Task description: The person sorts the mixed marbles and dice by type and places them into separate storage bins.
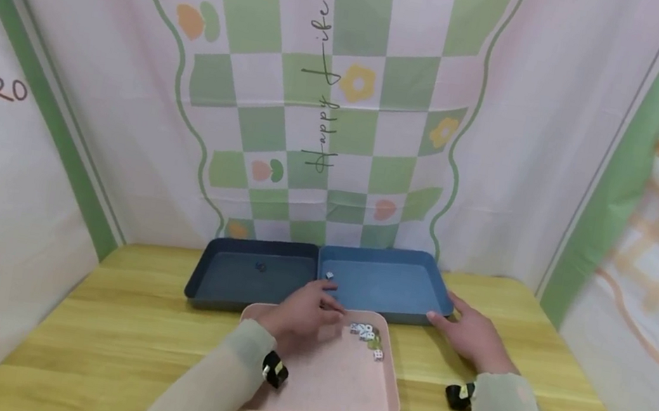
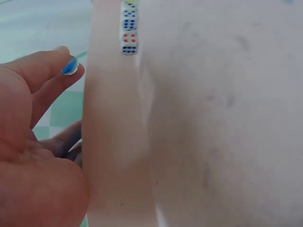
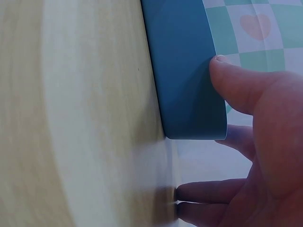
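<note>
My left hand (image 1: 307, 312) is over the pink tray (image 1: 346, 396), pinching a clear marble with a blue swirl (image 2: 70, 66) between thumb and finger. Several white dice (image 1: 362, 329) lie toward that tray's far right corner, with a yellowish piece (image 1: 373, 344) among them. At the near right corner of the blue tray (image 1: 388, 282), my right hand (image 1: 476, 337) has its thumb on the rim and a finger around the outside. A single white die (image 1: 329, 275) sits by the left wall inside the blue tray.
A dark navy tray (image 1: 228, 283) stands left of the blue one, touching it, with small dark marbles (image 1: 260, 267) inside. All stand on a wood-grain table (image 1: 111, 343). A checkered curtain (image 1: 342, 122) hangs behind, and more curtains hang at both sides.
</note>
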A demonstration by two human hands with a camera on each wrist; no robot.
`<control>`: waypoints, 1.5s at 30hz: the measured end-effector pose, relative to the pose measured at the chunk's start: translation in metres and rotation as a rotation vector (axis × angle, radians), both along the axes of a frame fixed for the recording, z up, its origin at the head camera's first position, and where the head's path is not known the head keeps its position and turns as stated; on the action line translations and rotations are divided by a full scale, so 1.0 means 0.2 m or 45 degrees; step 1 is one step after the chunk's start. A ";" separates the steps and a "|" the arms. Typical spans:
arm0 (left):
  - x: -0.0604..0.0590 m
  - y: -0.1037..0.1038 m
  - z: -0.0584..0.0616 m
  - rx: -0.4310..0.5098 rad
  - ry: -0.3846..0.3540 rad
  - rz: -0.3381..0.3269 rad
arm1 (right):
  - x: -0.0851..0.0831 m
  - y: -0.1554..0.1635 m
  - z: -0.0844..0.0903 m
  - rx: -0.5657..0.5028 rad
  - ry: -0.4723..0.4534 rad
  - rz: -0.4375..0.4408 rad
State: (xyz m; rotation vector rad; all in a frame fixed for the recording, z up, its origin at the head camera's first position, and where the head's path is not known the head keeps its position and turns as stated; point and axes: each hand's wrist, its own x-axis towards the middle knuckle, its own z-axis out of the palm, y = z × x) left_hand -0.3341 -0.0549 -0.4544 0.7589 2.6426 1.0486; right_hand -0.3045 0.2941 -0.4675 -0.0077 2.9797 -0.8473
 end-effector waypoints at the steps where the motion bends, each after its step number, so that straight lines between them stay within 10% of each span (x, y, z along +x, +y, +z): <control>1: 0.00 0.00 0.00 0.023 -0.024 0.013 | 0.00 0.00 0.00 -0.001 -0.003 -0.002; 17: -0.03 -0.09 0.10 0.329 -0.167 0.114 | 0.02 -0.01 0.01 -0.004 0.007 -0.010; 29: -0.11 -0.28 0.15 0.473 -0.017 0.574 | 0.01 0.00 0.00 -0.003 0.011 -0.007; 45: -0.19 -0.57 0.18 0.340 -0.048 0.861 | 0.01 0.01 0.00 -0.010 0.014 -0.012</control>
